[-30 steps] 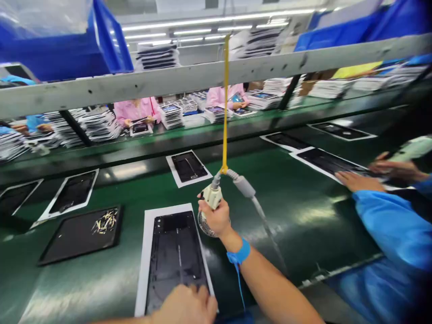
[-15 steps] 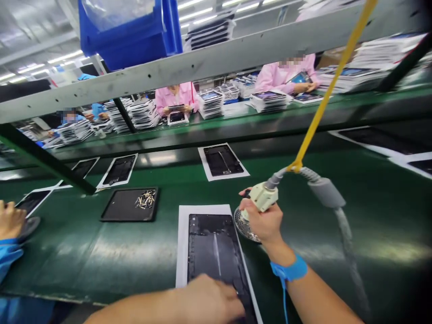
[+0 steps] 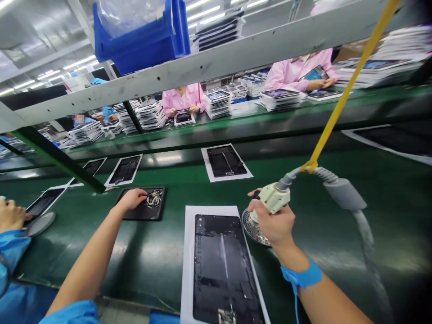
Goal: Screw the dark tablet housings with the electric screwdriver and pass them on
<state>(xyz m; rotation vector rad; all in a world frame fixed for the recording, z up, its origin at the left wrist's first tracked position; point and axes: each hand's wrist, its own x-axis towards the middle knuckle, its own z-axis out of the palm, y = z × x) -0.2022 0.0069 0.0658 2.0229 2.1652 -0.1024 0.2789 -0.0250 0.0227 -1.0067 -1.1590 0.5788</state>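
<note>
My left hand (image 3: 132,199) reaches over a black tray (image 3: 141,213), its fingertips right beside a small pile of brass-coloured screws (image 3: 155,198). My right hand (image 3: 275,224) grips a cream electric screwdriver (image 3: 274,198) that hangs from a yellow cord (image 3: 347,87), with a round perforated metal disc (image 3: 255,228) tucked beneath it. Between my hands, a black tablet back housing (image 3: 224,270) lies on a white sheet (image 3: 189,265). A blue wrist strap (image 3: 301,275) circles my right wrist.
More housings on white sheets (image 3: 225,161) lie along the green conveyor belt (image 3: 151,256). A co-worker's hand (image 3: 11,215) and blue sleeve (image 3: 11,246) sit at far left. A grey shelf beam (image 3: 168,85) with a blue bin (image 3: 141,38) crosses above.
My left hand has moved from the housing in front of me out to the screw tray. The view has swung, and the screwdriver stays in my right hand.
</note>
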